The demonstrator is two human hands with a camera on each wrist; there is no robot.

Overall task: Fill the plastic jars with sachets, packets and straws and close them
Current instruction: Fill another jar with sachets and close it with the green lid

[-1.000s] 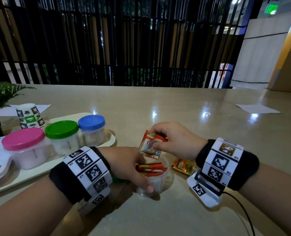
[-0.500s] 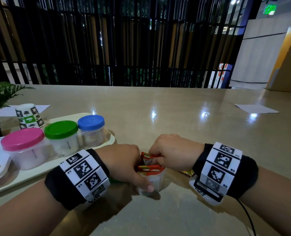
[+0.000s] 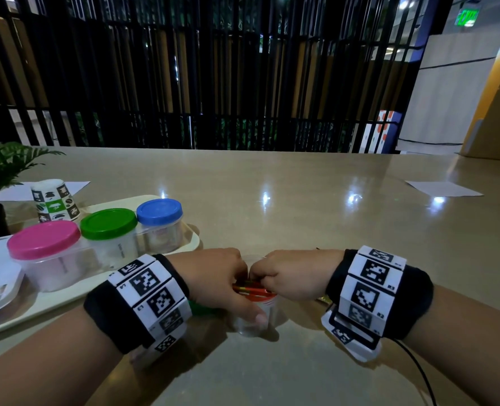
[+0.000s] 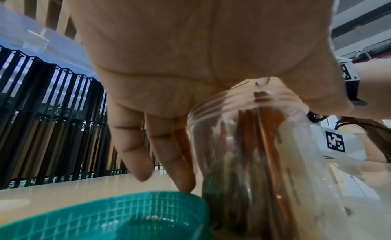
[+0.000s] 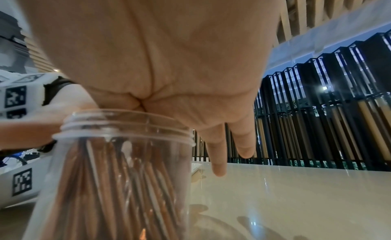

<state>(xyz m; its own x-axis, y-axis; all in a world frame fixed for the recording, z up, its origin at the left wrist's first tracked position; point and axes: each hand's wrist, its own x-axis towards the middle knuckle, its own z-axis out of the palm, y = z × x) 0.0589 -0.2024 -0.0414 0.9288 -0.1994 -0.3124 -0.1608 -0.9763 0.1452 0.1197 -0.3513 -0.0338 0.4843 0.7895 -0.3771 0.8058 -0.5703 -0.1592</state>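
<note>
While the left hand [image 3: 219, 281] wraps the open jar [image 3: 254, 317] from its nine o'clock side, thumb laid down the near wall, the right hand [image 3: 294, 278] sits curled over the mouth from three o'clock, fingertips pushed in among the red sachets [image 3: 250, 290]. Whether those fingertips pinch a sachet or merely press on the stack cannot be told; both wrist views lose them behind the palm. The jar stands on the counter [image 3: 301, 206] at six o'clock of the head view, between the two wrists.

Handling, as a judgement: the jar looks thin-walled, clear and light, likely to skid or tip on the glossy counter if pushed from above without a steadying grip round its body below the threaded neck [image 5: 127, 126]. The sachets appear flat, limp and slick, standing on edge and packed close; they are best taken by a top edge or pressed on their upper ends. They stand proud of the rim, so a lid may not seat until they go lower.

Hidden or unclear: a green lid [image 4: 105, 213] lies just beside the jar at its nine o'clock, mostly covered by the left wrist in the head view. A yellow packet [image 3: 324, 298] shows only a sliver under the right wrist. At ten o'clock, three closed jars [image 3: 108, 238] stand on a tray [image 3: 193, 238]; their contents are too cloudy to name.
</note>
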